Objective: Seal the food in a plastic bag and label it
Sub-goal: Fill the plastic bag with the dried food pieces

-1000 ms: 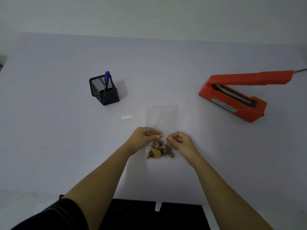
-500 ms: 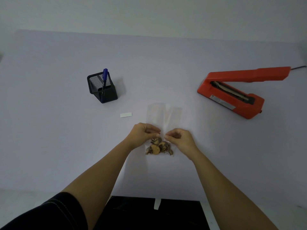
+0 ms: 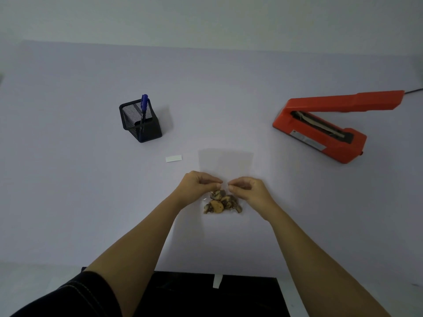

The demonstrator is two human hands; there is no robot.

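"Pale lilac table (image 3: 91, 179), bare wall (image 3: 206, 19) beyond. Where's the bag?"

"Dead centre, lying flat. The plastic bag (image 3: 225, 163) runs toward twelve o'clock from my fingers. The food (image 3: 220, 203) — cookie pieces, I'd say — sits bunched at its near end, at six."

"And your hands?"

"Both pinch the film just above the food. My left hand (image 3: 196, 188) and right hand (image 3: 248, 191) have their fingers curled, tips nearly meeting."

"Which step is that?"

"Settling the food and flattening the neck, I judge. I don't think anything is sealed yet. Next I'd carry the open end to the heat sealer (image 3: 320, 131) at two o'clock, where the arm stands raised. The mouth has to lie flat across the bar — no wrinkles, no crumbs. The label (image 3: 173, 158) at ten o'clock comes later, and so does the pen (image 3: 143, 106) in its mesh holder (image 3: 142, 124) beyond."
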